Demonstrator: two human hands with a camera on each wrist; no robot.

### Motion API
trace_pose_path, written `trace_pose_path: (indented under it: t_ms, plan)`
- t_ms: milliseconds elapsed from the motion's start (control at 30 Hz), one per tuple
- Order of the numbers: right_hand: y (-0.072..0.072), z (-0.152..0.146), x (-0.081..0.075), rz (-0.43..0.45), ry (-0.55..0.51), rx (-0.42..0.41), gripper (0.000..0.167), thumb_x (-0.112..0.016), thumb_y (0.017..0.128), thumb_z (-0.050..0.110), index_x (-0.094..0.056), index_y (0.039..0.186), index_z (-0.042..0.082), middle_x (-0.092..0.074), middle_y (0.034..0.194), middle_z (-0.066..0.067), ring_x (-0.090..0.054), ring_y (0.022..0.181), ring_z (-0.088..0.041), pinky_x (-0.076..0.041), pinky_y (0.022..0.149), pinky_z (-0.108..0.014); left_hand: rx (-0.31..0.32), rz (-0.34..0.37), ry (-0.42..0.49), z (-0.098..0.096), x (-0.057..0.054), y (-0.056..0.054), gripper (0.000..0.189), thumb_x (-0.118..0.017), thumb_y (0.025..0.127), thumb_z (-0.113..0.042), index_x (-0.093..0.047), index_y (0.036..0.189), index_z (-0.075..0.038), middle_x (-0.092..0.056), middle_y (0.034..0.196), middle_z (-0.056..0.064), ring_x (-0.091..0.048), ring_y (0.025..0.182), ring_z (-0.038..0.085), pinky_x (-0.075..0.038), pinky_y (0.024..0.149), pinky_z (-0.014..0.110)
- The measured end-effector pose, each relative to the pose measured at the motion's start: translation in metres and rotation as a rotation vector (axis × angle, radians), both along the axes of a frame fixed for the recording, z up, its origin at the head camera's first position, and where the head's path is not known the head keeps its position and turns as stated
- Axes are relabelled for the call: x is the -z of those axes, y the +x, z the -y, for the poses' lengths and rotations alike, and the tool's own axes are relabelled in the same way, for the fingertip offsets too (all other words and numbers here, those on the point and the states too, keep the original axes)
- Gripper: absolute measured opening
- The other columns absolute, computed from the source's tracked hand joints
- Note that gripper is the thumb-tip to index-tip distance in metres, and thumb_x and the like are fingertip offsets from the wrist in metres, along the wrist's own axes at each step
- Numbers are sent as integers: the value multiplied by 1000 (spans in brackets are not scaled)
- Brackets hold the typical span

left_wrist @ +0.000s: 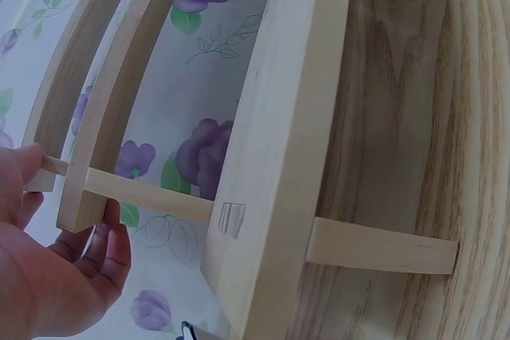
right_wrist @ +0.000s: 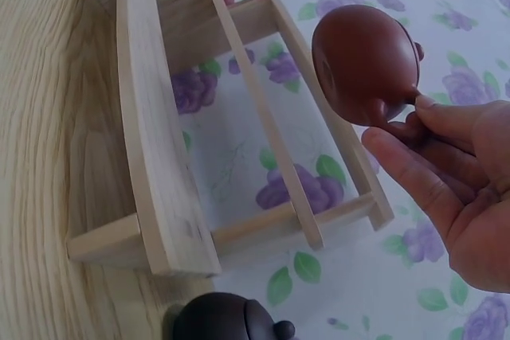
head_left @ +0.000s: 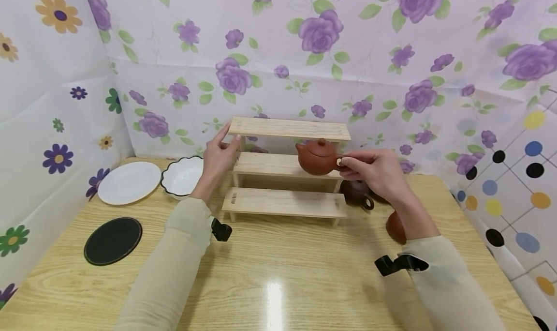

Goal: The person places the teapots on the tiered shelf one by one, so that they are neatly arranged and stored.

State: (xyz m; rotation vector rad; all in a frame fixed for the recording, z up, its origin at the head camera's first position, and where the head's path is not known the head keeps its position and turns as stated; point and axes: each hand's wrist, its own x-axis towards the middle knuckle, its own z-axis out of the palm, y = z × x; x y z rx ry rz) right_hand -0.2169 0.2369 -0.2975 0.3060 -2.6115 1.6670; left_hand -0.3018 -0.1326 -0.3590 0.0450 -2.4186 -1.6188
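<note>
A three-tier wooden shelf rack [head_left: 285, 203] stands against the patterned backdrop. My left hand [head_left: 218, 156] grips its left end near the upper boards; in the left wrist view its curled fingers [left_wrist: 103, 256] reach around a board's end. With fingers and thumb, my right hand [head_left: 376, 170] pinches the handle of a reddish-brown clay teapot [head_left: 318, 157]. The teapot is held up in front of the rack's right half, spout to the left and lid on, overlapping the middle board. Its rounded underside shows in the right wrist view, with the right hand [right_wrist: 470, 173] behind it.
Right of the rack is a dark teapot [head_left: 356, 194], with another dark item partly behind the right hand. A reddish-brown piece [head_left: 395, 228] is half hidden by the right wrist. At left lie a white plate [head_left: 129, 183], a scalloped white bowl [head_left: 183, 175] and a black disc [head_left: 113, 240].
</note>
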Motion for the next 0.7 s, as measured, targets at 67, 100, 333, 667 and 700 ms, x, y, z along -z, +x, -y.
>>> trace_pose_path:
  t_ms: [67,100,333,667,700]
  plan:
    - [-3,4,-1,-11,3,-5,33,-70,104,21,-75,125,-4,-79,110,-21,-81,88,-18,-64,79,-34,-7,-4,-4,0,0,0,60,-58,106,-50,-40,163,-40,-62,99,7,-54,82,16,-45,66,28]
    - [-5,6,-1,-18,2,-9,33,-70,104,21,-75,124,-4,-79,110,-22,-81,87,-17,-64,79,-34,-9,-7,-4,0,0,-1,60,-58,106,-49,-41,163,-39,-61,99,7,-54,82,16,-45,66,28]
    - [-19,22,-4,-25,-59,-15,31,-73,102,21,-78,120,-3,-80,109,-19,-81,84,-16,-63,84,-41,-29,-9,-15,0,1,-1,59,-58,106,-48,-42,162,-38,-62,99,7,-54,84,16,-45,68,27]
    - [-41,47,-19,-6,-81,-24,28,-74,101,18,-78,121,-3,-78,113,-23,-81,86,-20,-64,83,-37,-35,-2,-12,-1,-1,-1,58,-59,106,-47,-44,161,-39,-66,103,11,-57,86,18,-47,69,29]
    - [-43,50,-20,-5,-87,-27,28,-73,101,17,-78,121,-3,-78,112,-23,-81,85,-18,-64,83,-37,-34,-2,-15,-1,-1,-1,58,-59,106,-47,-44,161,-39,-66,104,11,-57,87,18,-47,70,29]
